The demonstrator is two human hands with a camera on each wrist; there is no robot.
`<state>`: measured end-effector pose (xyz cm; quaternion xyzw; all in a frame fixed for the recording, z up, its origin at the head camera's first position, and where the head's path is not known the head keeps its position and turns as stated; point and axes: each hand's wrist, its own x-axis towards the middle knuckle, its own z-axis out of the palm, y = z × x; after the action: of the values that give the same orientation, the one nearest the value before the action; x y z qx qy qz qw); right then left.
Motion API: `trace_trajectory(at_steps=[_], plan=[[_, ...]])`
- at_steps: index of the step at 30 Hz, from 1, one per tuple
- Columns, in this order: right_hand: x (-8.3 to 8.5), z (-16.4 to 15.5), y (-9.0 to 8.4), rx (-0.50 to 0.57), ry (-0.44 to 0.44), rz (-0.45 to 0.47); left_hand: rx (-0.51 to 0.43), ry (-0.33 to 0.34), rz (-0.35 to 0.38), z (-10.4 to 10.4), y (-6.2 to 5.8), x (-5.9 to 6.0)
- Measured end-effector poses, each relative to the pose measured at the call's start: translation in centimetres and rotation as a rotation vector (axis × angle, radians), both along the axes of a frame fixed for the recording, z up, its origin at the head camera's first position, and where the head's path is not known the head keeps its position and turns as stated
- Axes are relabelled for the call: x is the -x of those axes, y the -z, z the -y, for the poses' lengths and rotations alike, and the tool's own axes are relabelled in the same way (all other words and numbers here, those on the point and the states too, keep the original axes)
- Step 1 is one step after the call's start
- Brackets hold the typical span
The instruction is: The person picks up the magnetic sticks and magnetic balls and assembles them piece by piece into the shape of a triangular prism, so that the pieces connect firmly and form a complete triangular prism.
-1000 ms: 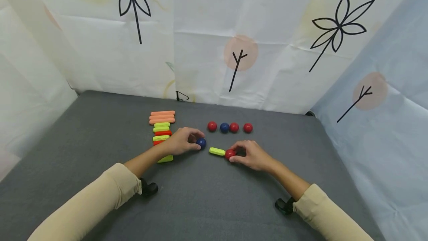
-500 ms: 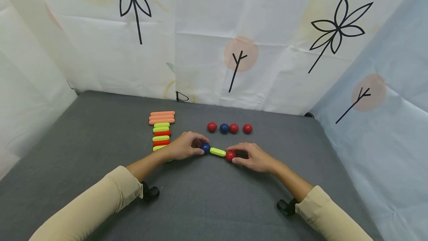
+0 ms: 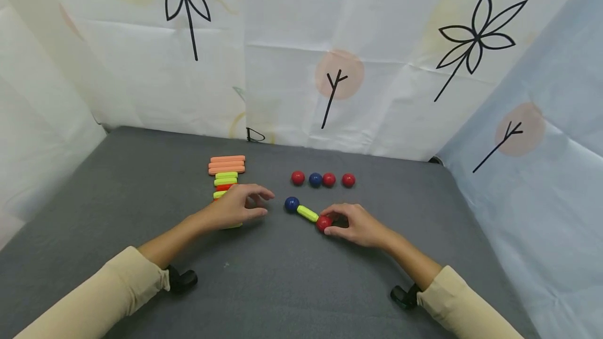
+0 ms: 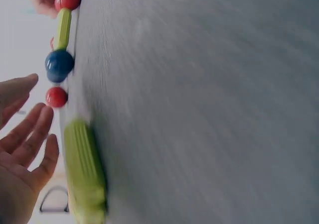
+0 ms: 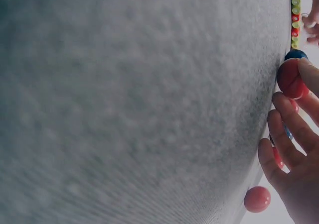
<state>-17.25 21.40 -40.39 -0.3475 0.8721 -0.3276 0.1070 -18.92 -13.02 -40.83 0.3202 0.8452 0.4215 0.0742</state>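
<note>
A blue ball (image 3: 291, 203), a yellow-green stick (image 3: 307, 213) and a red ball (image 3: 323, 223) lie joined in a line on the grey table (image 3: 282, 286). My right hand (image 3: 350, 223) pinches the red ball (image 5: 291, 78) at the chain's right end. My left hand (image 3: 240, 204) hovers open just left of the blue ball (image 4: 59, 64), fingers relaxed, touching nothing. Under that hand lies a yellow-green stick (image 4: 84, 174), part of the stack of sticks (image 3: 226, 178).
A row of three red balls and one blue ball (image 3: 323, 179) sits behind the chain. Orange sticks (image 3: 227, 165) top the stack at left. Patterned cloth walls (image 3: 330, 67) close in the table at the back and sides.
My left hand brought the blue ball to the stick's free end, let go and drew back left. The right hand kept hold of the red ball; the chain now slants.
</note>
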Motion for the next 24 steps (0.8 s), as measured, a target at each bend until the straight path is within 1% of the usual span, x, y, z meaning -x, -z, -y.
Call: trace_trajectory(at_steps=[2,4,6,8,11,13,17,20,24], plan=[[-0.1,0.1,-0.1,-0.005,0.004,0.009,0.014,-0.023,-0.057,1.5,-0.2,-0.6],[-0.2,0.2,-0.1,-0.011,0.012,0.018,0.032,-0.035,-0.097,3.0,-0.2,-1.2],[-0.2,0.3,-0.2,-0.015,0.018,0.022,0.069,-0.035,-0.130,4.5,0.0,-1.7],[-0.3,0.3,-0.1,-0.016,0.021,0.017,0.109,-0.020,-0.153,5.7,0.3,-2.1],[-0.4,0.2,0.0,-0.011,0.027,0.010,0.183,-0.008,-0.181,6.9,0.5,-2.6],[-0.4,0.2,0.1,-0.007,0.031,0.004,0.231,-0.009,-0.198,7.3,0.5,-2.9],[-0.6,0.2,0.1,-0.006,0.040,0.003,0.318,-0.026,-0.245,7.3,0.3,-3.4],[-0.6,0.2,0.1,-0.011,0.049,0.008,0.345,-0.034,-0.283,7.1,0.2,-3.6],[-0.6,0.2,0.1,-0.008,0.051,0.011,0.363,-0.051,-0.303,6.8,0.3,-3.7]])
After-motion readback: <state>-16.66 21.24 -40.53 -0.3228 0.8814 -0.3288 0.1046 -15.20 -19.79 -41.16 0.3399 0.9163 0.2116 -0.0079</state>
